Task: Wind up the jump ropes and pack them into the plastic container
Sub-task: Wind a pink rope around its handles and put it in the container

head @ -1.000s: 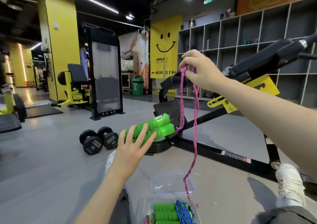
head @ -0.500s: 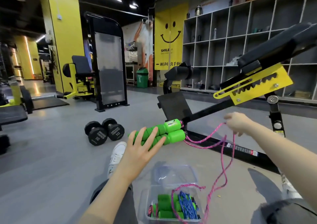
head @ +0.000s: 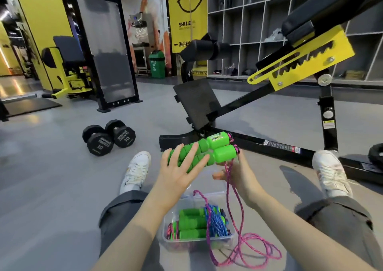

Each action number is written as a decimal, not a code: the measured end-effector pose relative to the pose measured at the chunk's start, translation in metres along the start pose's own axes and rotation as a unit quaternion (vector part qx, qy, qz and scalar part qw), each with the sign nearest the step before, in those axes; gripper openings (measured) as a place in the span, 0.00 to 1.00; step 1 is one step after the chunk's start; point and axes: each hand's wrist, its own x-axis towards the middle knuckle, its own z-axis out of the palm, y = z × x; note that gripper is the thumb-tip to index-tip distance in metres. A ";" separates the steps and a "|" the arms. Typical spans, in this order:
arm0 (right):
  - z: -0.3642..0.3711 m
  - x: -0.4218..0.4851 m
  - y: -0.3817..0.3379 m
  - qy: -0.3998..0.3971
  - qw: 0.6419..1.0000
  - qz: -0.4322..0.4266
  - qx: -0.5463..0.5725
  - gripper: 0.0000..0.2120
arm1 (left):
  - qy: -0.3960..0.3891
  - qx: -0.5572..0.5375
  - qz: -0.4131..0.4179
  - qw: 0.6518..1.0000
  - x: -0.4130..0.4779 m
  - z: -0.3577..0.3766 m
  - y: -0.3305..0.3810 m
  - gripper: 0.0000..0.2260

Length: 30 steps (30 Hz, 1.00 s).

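My left hand (head: 178,175) holds the two green handles (head: 215,150) of a jump rope side by side above my lap. The pink cord (head: 234,204) runs from the handle ends down through my right hand (head: 234,171), which pinches it just below the handles. The cord's slack lies in loops (head: 257,250) on the floor to the right of the clear plastic container (head: 199,240). The container sits between my legs and holds green-handled jump ropes (head: 192,223) with blue and pink cords.
A black and yellow adjustable bench (head: 290,67) stands just ahead, its base bar (head: 275,146) crossing the floor beyond my feet. Two black dumbbells (head: 108,137) lie ahead on the left. My white shoes (head: 136,169) rest on the grey floor. Shelving lines the far wall.
My right hand has come down from head height and in toward the handles, sliding along the pink cord. The slack has dropped to the floor beside the container. The view has tilted down.
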 end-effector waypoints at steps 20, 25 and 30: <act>-0.004 -0.044 -0.003 -0.163 0.798 -0.153 -0.559 0.18 | -0.118 0.015 -0.069 0.991 -0.050 0.042 0.016 0.26; -0.010 -0.035 -0.051 -0.168 0.775 -0.197 -0.576 0.16 | -0.126 0.001 -0.002 0.992 -0.053 0.036 0.010 0.29; -0.015 -0.019 -0.088 -0.147 0.779 -0.239 -0.561 0.13 | -0.115 -0.022 0.051 0.992 -0.043 0.023 0.007 0.32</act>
